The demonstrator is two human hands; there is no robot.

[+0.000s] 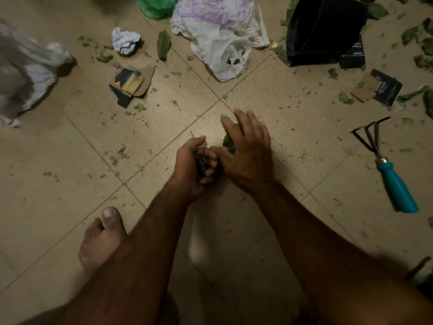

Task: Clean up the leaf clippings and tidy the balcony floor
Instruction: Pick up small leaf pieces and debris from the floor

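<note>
My left hand (192, 164) is cupped, its fingers curled round a clump of green leaf clippings (203, 161) at the middle of the tan tiled floor (164, 118). My right hand (248, 146) lies right beside it with spread fingers pressing a small heap of leaves (228, 140) against the floor and toward the left hand. Small leaf bits are scattered over the tiles all around. A larger whole leaf (163, 44) lies at the back.
A white plastic bag (220, 36) and a green bag (154, 5) lie at the back. A black pot (325, 26) sits back right. A teal-handled hand rake (386, 170) lies right. Crumpled paper (125, 41), torn cardboard (130, 86), (377, 87), grey cloth (25, 66) and my bare foot (100, 238) are around.
</note>
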